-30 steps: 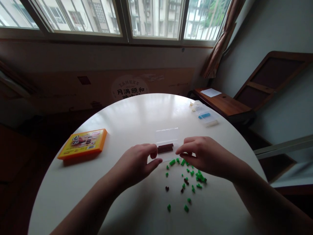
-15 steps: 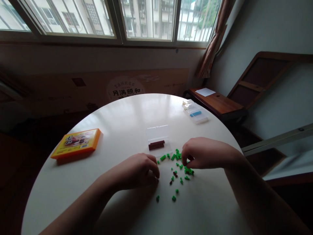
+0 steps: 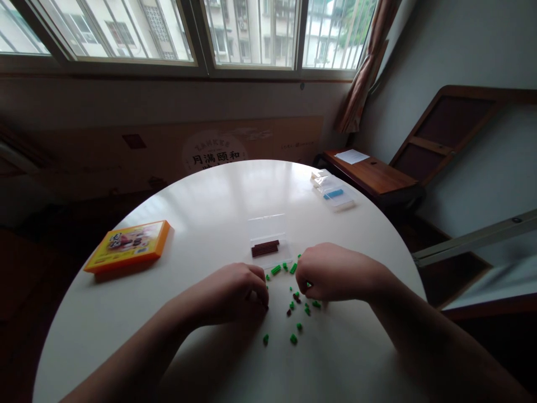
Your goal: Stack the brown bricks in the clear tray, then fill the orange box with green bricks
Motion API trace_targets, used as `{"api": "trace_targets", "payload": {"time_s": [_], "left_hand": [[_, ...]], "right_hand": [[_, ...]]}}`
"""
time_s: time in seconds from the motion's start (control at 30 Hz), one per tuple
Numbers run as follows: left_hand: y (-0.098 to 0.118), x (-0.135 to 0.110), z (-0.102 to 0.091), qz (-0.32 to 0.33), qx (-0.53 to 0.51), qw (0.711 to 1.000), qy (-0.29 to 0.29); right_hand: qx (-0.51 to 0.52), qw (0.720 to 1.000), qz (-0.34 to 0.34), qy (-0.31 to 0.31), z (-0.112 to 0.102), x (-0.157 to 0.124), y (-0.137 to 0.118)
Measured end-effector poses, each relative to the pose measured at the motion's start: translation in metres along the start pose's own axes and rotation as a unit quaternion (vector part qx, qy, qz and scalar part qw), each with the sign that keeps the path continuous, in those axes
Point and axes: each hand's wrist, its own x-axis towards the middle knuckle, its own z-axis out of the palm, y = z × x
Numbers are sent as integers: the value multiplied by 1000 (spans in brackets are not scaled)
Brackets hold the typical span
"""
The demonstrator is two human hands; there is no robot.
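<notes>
Several tiny green pieces [image 3: 293, 305] and a few dark brown ones lie scattered on the round white table [image 3: 218, 207]. My right hand [image 3: 333, 272] is curled over the pile, fingertips down among the green pieces; what it pinches is hidden. My left hand [image 3: 232, 292] rests beside the pile with fingers curled, fingertips touching the table near a dark piece. Just beyond the hands lies a clear plastic case [image 3: 268, 238] with a row of dark brown pieces [image 3: 265, 248] in it.
An orange box [image 3: 128, 244] lies on the table's left side. A second clear case with a blue piece [image 3: 333, 194] sits at the far right rim. A wooden bench [image 3: 373, 176] stands beyond the table to the right, under the window.
Both hands left the clear case and drew back toward me onto the scattered pieces. My right hand slid left over the green pile. The view shifted slightly.
</notes>
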Motion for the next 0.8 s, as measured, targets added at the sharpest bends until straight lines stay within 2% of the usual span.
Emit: {"api": "trace_targets", "payload": {"time_s": [0.2, 0.4, 0.6, 0.8], "left_hand": [[-1, -1, 1, 7, 4, 1000, 5], [0, 0, 0, 1, 6, 1000, 5], [0, 0, 1, 7, 10, 1000, 7], [-1, 0, 2, 10, 12, 1000, 10]], "right_hand": [[-31, 999, -11, 33, 6, 2, -9], [-42, 998, 1, 36, 10, 4, -16], [-59, 997, 43, 37, 10, 5, -21], [-74, 996, 41, 29, 9, 5, -24]]}}
